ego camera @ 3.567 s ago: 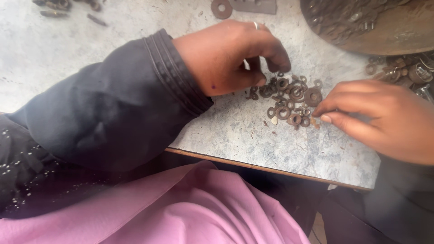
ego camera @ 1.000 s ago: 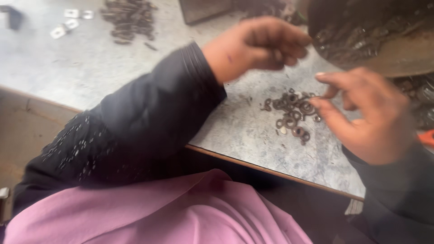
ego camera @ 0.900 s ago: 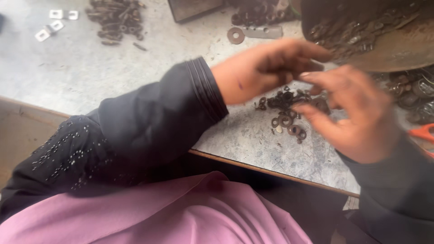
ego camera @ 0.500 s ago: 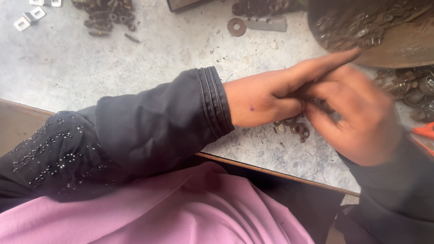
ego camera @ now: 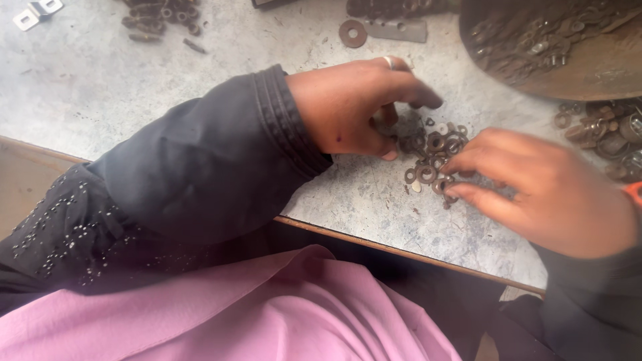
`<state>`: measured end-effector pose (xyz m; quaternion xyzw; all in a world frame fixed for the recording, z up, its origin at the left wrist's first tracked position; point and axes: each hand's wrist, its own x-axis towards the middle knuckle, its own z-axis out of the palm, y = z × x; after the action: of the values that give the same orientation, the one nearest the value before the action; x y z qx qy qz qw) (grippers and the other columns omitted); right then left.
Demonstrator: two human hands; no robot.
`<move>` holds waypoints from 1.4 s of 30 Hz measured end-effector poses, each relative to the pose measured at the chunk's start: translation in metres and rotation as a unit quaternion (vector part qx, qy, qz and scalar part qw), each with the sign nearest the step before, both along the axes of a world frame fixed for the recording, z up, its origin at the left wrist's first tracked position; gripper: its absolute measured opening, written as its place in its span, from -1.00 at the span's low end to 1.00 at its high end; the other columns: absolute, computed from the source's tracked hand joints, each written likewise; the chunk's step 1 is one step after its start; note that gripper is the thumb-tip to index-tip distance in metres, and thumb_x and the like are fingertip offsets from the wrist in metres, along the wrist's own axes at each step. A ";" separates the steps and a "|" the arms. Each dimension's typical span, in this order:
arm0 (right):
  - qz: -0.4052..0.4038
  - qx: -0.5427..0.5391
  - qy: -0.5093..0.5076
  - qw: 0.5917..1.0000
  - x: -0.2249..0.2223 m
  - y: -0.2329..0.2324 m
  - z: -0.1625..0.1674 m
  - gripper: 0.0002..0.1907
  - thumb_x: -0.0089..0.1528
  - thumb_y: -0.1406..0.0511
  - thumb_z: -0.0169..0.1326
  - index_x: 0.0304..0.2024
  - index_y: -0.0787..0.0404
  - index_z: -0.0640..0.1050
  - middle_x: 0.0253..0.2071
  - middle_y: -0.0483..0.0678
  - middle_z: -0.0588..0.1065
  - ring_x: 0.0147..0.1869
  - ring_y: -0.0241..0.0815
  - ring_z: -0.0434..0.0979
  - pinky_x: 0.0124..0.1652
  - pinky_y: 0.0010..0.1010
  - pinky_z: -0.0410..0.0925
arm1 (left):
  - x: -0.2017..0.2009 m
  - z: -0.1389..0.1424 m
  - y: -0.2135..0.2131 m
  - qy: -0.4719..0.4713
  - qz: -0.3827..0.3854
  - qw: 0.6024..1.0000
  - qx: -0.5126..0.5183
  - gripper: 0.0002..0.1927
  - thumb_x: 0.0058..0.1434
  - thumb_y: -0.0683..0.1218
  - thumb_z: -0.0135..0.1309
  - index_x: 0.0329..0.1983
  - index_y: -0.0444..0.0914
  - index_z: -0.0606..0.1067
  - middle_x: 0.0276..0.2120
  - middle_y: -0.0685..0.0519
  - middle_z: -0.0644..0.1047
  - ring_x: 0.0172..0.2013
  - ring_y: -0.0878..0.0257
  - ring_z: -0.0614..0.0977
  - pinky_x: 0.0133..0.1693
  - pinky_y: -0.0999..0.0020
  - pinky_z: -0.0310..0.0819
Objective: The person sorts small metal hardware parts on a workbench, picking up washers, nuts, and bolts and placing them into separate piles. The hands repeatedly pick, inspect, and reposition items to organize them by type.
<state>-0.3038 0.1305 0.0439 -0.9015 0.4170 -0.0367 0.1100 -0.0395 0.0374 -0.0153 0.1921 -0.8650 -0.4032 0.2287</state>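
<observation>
Small pile of rusty washers [ego camera: 431, 157] lies on the grey worktop [ego camera: 100, 87], near its front edge, right btwn the two hands. Left hand [ego camera: 358, 107] comes in from the left, knuckles up, fingers curled down onto the far-left side of the pile; thumb tip rests on the top just beside the nearest washers. Ring on one finger. Can't tell if it's pinching anything (fingertips hide the contact). Right hand [ego camera: 542, 190] comes from the right, blurred, fingertips drawn together at the pile's right edge, touching the washers; whether one is gripped, can't tell. Hands are apart, pile in the gap.

Far side: a single big washer [ego camera: 352, 33] w/ a flat metal plate [ego camera: 398, 29] just beside it. Far right, a round metal pan [ego camera: 588, 63] holding more hardware. Far left, another heap of dark parts [ego camera: 160, 15]. Black sleeves, pink cloth [ego camera: 221, 321] over the lap, nearest.
</observation>
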 end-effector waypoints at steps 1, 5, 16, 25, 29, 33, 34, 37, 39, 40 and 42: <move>0.007 -0.027 0.009 1.000 -0.001 0.000 0.001 -0.72 0.13 0.18 0.24 -0.15 0.16 0.62 -0.17 -0.09 0.54 -0.17 -0.13 0.59 -0.23 -0.33 0.41 | 0.000 -0.001 -0.001 -0.008 -0.010 1.000 0.006 -0.34 0.02 -0.23 0.36 0.23 -0.26 0.45 0.02 -0.09 0.52 -0.12 0.15 0.72 -0.13 0.32 0.66; -0.056 -0.009 -0.010 0.998 -0.003 0.000 0.009 -0.71 0.17 0.21 0.25 -0.09 0.14 0.64 -0.10 -0.09 0.56 -0.34 -0.31 0.60 -0.35 -0.47 0.42 | -0.003 -0.005 -0.002 0.022 -0.022 0.999 -0.038 -0.45 0.04 -0.28 0.34 0.15 -0.28 0.53 -0.04 -0.11 0.55 -0.14 0.13 0.73 -0.11 0.31 0.67; -0.123 -0.185 -0.031 0.975 -0.021 -0.002 0.020 -0.83 0.28 0.42 0.29 -0.07 0.31 0.65 -0.14 0.05 0.56 -0.29 -0.16 0.57 -0.24 -0.38 0.41 | -0.043 -0.008 0.004 0.007 0.002 1.000 0.003 -0.45 -0.02 -0.19 0.40 0.08 -0.25 0.55 -0.13 -0.07 0.59 -0.22 0.15 0.74 -0.19 0.31 0.66; -0.073 -0.230 0.048 0.969 -0.021 0.004 0.025 -0.82 0.16 0.35 0.31 -0.22 0.31 0.66 -0.19 0.07 0.57 -0.12 0.03 0.55 -0.15 -0.18 0.43 | -0.060 -0.004 -0.004 0.169 0.020 0.980 -0.098 -0.67 0.33 -0.31 0.20 0.15 -0.28 0.54 0.00 -0.05 0.60 -0.10 0.15 0.71 -0.10 0.34 0.69; 0.125 -0.241 0.007 0.962 0.010 0.000 -0.001 -0.72 0.19 0.24 0.27 -0.12 0.28 0.64 -0.06 0.08 0.54 0.13 0.08 0.48 0.05 -0.07 0.34 | -0.030 0.000 -0.023 0.193 0.087 0.974 -0.084 -0.76 0.44 -0.25 0.17 0.15 -0.27 0.53 0.01 -0.01 0.60 -0.10 0.24 0.70 -0.12 0.39 0.71; 0.144 -0.241 -0.019 0.960 0.027 0.008 -0.027 -0.66 0.23 0.28 0.15 0.04 0.25 0.54 0.15 0.13 0.45 0.27 0.10 0.40 0.25 0.02 0.26 | -0.024 -0.006 -0.023 0.138 0.129 0.982 0.007 -0.76 0.42 -0.18 0.16 0.14 -0.23 0.55 0.03 0.04 0.62 -0.18 0.29 0.67 -0.21 0.42 0.67; 0.141 -0.245 -0.009 0.959 0.026 0.009 -0.030 -0.65 0.24 0.30 0.13 0.07 0.26 0.51 0.18 0.13 0.44 0.30 0.10 0.39 0.28 0.02 0.26 | -0.024 -0.006 -0.022 0.119 0.134 0.984 0.006 -0.76 0.41 -0.18 0.16 0.12 -0.22 0.57 0.01 0.05 0.63 -0.19 0.29 0.67 -0.21 0.42 0.65; 0.077 -0.269 -0.001 0.960 0.023 0.006 -0.036 -0.68 0.28 0.32 0.10 0.08 0.25 0.50 0.18 0.13 0.43 0.35 0.09 0.39 0.34 0.03 0.25 | -0.026 -0.004 -0.020 0.138 0.114 0.983 -0.039 -0.74 0.43 -0.17 0.18 0.16 -0.24 0.56 0.03 0.02 0.62 -0.12 0.27 0.68 -0.09 0.40 0.64; 0.049 -0.254 0.009 0.966 0.021 0.002 -0.038 -0.69 0.28 0.33 0.09 0.07 0.27 0.50 0.17 0.13 0.44 0.32 0.09 0.40 0.32 -0.01 0.27 | -0.025 -0.002 -0.019 0.126 0.120 0.984 -0.042 -0.74 0.42 -0.16 0.18 0.15 -0.23 0.56 0.01 0.03 0.62 -0.14 0.27 0.68 -0.09 0.39 0.63; 0.036 -0.246 0.013 0.968 0.020 0.000 -0.039 -0.70 0.28 0.34 0.08 0.06 0.27 0.50 0.17 0.13 0.44 0.31 0.09 0.40 0.32 -0.03 0.28 | -0.024 -0.002 -0.019 0.120 0.125 0.984 -0.044 -0.74 0.41 -0.16 0.18 0.14 -0.23 0.57 0.01 0.03 0.62 -0.14 0.27 0.68 -0.09 0.38 0.62; 0.028 -0.259 0.009 0.966 0.016 -0.002 -0.038 -0.69 0.26 0.35 0.07 0.05 0.30 0.50 0.13 0.16 0.44 0.26 0.13 0.42 0.24 -0.07 0.31 | -0.023 -0.004 -0.019 0.133 0.117 0.982 -0.059 -0.76 0.44 -0.16 0.18 0.15 -0.22 0.57 0.02 0.02 0.62 -0.09 0.26 0.68 -0.06 0.37 0.62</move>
<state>-0.2874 0.1284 0.0062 -0.9108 0.3689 -0.1325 -0.1296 -0.0626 0.0183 -0.0196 0.2224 -0.8209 -0.3436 0.3982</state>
